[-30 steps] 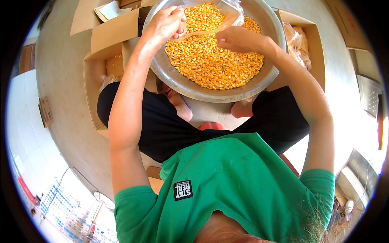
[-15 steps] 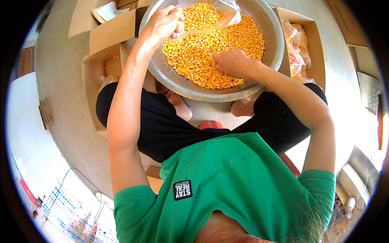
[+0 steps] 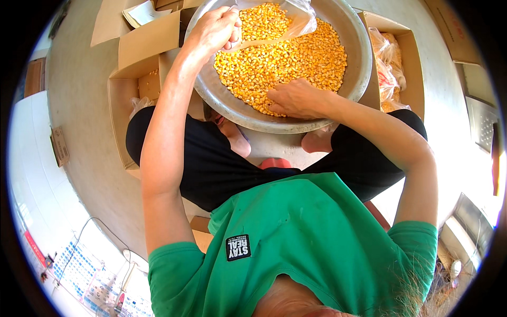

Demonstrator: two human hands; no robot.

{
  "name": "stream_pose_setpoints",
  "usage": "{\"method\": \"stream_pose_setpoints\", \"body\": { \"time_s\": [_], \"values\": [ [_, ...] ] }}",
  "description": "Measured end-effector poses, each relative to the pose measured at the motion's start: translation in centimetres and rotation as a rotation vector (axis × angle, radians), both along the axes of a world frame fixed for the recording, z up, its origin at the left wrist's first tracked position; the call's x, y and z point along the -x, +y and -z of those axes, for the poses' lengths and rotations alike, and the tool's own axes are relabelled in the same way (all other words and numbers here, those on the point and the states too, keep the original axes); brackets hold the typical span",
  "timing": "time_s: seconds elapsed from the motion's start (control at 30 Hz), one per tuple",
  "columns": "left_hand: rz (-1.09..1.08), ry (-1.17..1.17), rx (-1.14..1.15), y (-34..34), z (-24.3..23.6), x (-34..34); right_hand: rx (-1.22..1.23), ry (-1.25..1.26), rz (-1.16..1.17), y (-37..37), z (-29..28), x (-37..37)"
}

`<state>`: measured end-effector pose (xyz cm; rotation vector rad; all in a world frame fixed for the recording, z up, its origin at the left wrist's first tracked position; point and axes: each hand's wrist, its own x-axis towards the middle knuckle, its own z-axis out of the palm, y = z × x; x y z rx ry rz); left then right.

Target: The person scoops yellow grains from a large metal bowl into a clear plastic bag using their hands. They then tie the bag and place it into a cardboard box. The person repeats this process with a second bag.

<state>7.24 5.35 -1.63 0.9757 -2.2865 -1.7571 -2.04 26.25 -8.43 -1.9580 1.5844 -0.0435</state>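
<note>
A wide metal basin (image 3: 355, 79) holds a broad layer of yellow corn kernels (image 3: 311, 58). My left hand (image 3: 216, 27) is closed on the edge of a clear plastic bag (image 3: 301, 21) at the basin's upper left. The bag lies open over the kernels, and corn shows inside or through it. Low in the basin, near its front rim, my right hand (image 3: 297, 99) curls its fingers down against the kernels. Its fingertips are partly hidden, so what they hold, if anything, does not show.
On the right, a cardboard box (image 3: 413, 66) contains filled clear bags (image 3: 390, 63). Another open cardboard box (image 3: 121, 100) stands at the left, with a few kernels and some plastic inside. Behind it, white papers (image 3: 145, 14) lie in a box. My knees flank the basin.
My right hand has moved slightly left and toward me across the kernels, down to the basin's front. My left hand keeps its grip on the bag, nearly in place.
</note>
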Motion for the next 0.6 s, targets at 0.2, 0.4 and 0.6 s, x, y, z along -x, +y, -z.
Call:
{"method": "stream_pose_setpoints", "body": {
  "time_s": [0.2, 0.4, 0.6],
  "values": [
    [0.027, 0.013, -0.021, -0.1, 0.5, 0.3, -0.077, -0.037, 0.064, 0.3, 0.0, 0.1],
    [0.020, -0.005, -0.021, -0.2, 0.7, 0.3, -0.074, -0.047, 0.115, 0.3, 0.3, 0.3],
    [0.022, 0.004, -0.007, -0.2, 0.5, 0.0, -0.038, -0.097, 0.110, 0.0, 0.9, 1.2]
  ]
}}
